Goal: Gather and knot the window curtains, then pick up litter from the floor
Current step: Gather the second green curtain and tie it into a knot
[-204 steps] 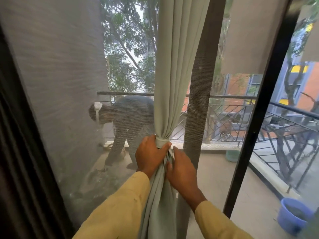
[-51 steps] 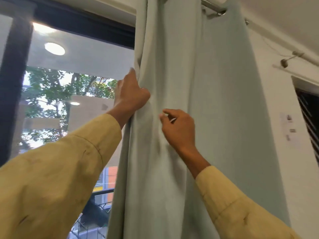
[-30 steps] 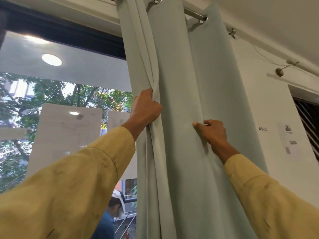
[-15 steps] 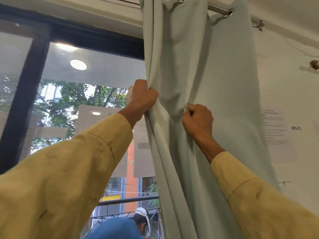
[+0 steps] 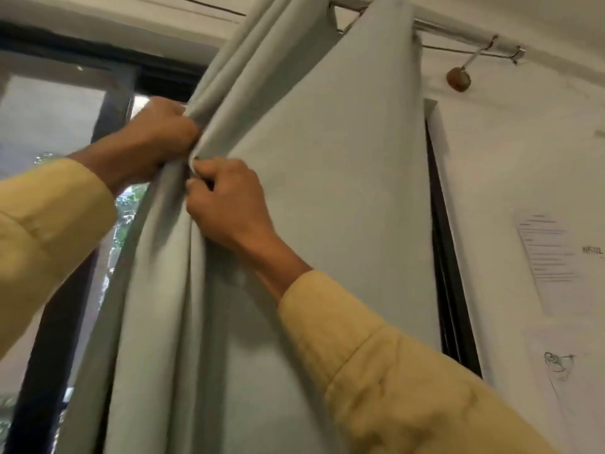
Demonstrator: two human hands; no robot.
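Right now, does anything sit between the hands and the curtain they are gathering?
Nothing visible does. The left hand grips the bunched folds of the curtain, and the right hand pinches the cloth just below it.

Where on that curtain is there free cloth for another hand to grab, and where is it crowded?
Free: the flat curtain stretch between the right hand and the dark frame, up to the rod; also the cloth below that hand, left of its sleeve. Crowded: the bunched folds, where the left hand and right hand grip close together.
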